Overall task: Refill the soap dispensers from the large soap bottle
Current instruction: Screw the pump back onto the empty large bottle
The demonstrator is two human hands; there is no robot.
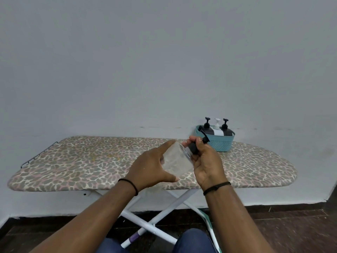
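Clear soap dispenser (177, 161), tilted with its neck up and to the right, is held above an ironing board (73, 161) covered in leopard-print fabric. The person's left hand (153, 168) wraps its fingers round the transparent body, thumb stretched along the near side. The right hand (206, 161) curls round the black pump top (193, 149) at the neck, the black spout (205, 136) jutting out past the fingers. Behind the hands, at the board's far right, a light blue woven basket (218, 145) holds three more pump bottles: two black-and-dark ones (207, 127) (226, 130) flanking a white one (217, 127). Black bands circle both wrists. White crossed legs (145, 223) support the board before a pale wall (164, 61).
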